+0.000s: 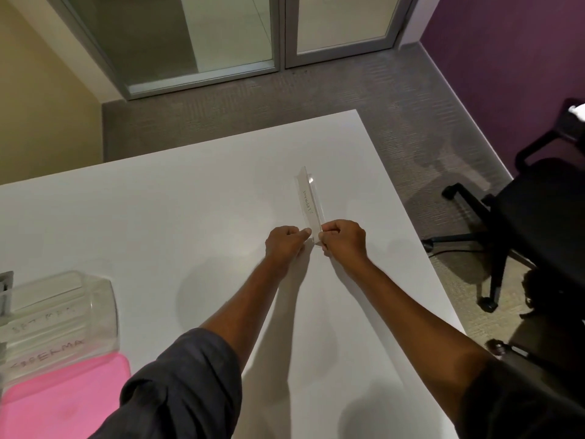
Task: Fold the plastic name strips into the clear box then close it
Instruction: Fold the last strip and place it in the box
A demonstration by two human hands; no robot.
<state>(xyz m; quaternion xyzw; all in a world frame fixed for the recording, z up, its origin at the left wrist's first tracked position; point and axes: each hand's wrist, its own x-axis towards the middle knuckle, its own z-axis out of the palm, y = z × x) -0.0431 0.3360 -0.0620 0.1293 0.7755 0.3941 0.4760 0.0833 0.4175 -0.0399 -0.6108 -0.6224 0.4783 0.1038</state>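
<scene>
Now both hands, left hand (285, 240) and right hand (342, 237), pinch the near end of the tented name strip (308, 198) standing far right on the table (190, 217); flattening evenly probably helps. The clear box (60, 324) waits near left.

Soft overhead room light falls evenly on the white worktop (190, 217), leaving faint, diffuse shadows under both forearms. Corners darken slightly, and straight edges bow with wide-angle distortion. The picture is mildly soft throughout, without harsh glare.
</scene>
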